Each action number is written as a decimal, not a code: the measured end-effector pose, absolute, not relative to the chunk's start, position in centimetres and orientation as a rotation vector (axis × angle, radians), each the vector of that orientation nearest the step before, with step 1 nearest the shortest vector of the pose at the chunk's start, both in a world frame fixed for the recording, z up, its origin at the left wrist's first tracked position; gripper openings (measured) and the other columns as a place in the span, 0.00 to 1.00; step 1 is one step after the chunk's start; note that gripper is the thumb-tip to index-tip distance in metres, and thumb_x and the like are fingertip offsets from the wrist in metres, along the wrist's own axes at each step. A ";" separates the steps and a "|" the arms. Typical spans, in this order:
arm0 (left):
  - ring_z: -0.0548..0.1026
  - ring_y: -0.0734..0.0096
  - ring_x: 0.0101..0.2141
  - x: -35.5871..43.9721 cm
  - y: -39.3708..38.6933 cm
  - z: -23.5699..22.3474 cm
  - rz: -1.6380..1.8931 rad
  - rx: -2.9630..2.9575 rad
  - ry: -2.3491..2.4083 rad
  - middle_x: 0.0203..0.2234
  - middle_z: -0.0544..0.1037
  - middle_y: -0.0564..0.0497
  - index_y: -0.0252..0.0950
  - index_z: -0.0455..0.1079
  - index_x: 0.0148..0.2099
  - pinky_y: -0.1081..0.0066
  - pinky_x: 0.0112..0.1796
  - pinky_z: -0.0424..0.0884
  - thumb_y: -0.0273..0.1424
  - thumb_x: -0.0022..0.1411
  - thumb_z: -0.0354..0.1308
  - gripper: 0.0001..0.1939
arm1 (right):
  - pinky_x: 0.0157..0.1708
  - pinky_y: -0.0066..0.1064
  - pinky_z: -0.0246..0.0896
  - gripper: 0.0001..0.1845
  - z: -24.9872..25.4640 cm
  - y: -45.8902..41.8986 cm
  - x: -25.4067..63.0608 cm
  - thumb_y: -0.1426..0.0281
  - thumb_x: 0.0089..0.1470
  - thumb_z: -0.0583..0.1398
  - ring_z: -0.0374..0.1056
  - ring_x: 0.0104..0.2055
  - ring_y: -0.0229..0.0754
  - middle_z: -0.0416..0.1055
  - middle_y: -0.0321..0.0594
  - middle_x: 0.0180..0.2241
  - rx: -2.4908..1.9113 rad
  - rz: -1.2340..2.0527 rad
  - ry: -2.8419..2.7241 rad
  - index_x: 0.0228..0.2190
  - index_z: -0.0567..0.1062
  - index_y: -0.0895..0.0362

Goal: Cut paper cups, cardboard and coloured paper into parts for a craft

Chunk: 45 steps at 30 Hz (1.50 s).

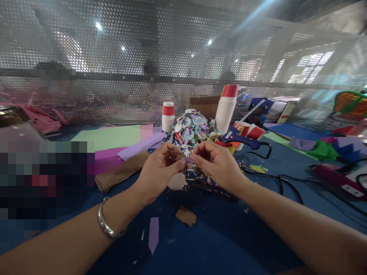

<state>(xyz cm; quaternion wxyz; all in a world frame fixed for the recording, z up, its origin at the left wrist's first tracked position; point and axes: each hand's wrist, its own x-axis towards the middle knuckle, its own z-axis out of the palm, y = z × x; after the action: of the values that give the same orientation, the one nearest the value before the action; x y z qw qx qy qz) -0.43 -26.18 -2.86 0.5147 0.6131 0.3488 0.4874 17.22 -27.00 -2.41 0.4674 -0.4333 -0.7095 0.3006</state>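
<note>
Between my two hands is a small strip of purple paper (187, 159). My left hand (160, 170) pinches its left end, and my right hand (216, 164) pinches the right end. Just below my left fingers lies a round white paper disc (177, 181) on the blue table. Nearer to me are a torn piece of brown cardboard (186, 216) and a loose purple paper strip (153, 235) with a pointed end. Beyond my hands rises a pile of round paper pieces (190, 126) with coloured tabs.
Stacks of paper cups (168, 118) (226, 110) stand behind. A blue glue gun (237, 138) rests at right, its black cable (279, 177) crossing the table toward a maroon power strip (338, 181). Coloured sheets (111, 138) and a cardboard roll (122, 172) lie left. A perforated metal screen (183, 49) closes the back.
</note>
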 end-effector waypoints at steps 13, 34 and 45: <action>0.71 0.76 0.28 -0.4 -26.2 -2.8 1.166 1.485 0.819 0.27 0.71 0.56 0.37 0.65 0.36 0.73 0.32 0.69 0.28 0.53 0.65 0.12 | 0.28 0.29 0.58 0.08 -2.5 -27.0 17.4 0.65 0.55 0.61 0.62 0.29 0.36 0.68 0.35 0.28 -1.084 0.721 -1.823 0.32 0.71 0.57; 0.73 0.75 0.30 -0.7 -26.6 -2.0 1.037 1.341 0.797 0.30 0.72 0.56 0.37 0.64 0.39 0.70 0.35 0.71 0.28 0.53 0.66 0.14 | 0.31 0.30 0.62 0.10 -2.3 -27.1 17.9 0.63 0.55 0.61 0.65 0.32 0.37 0.70 0.37 0.32 -1.041 0.839 -1.764 0.37 0.71 0.56; 0.75 0.77 0.28 -0.9 -26.5 -1.5 1.005 1.038 0.853 0.26 0.74 0.55 0.36 0.65 0.34 0.78 0.31 0.71 0.22 0.54 0.62 0.08 | 0.32 0.30 0.64 0.11 -2.1 -27.7 17.8 0.66 0.55 0.62 0.66 0.32 0.37 0.69 0.36 0.33 -0.969 0.753 -1.840 0.39 0.70 0.55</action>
<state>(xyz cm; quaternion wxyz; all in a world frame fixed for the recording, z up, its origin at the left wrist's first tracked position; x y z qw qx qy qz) -0.87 -26.55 -1.47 0.6681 0.4604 0.3783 0.4456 17.83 -27.68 -2.08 0.4482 -0.3917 -0.7436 0.3045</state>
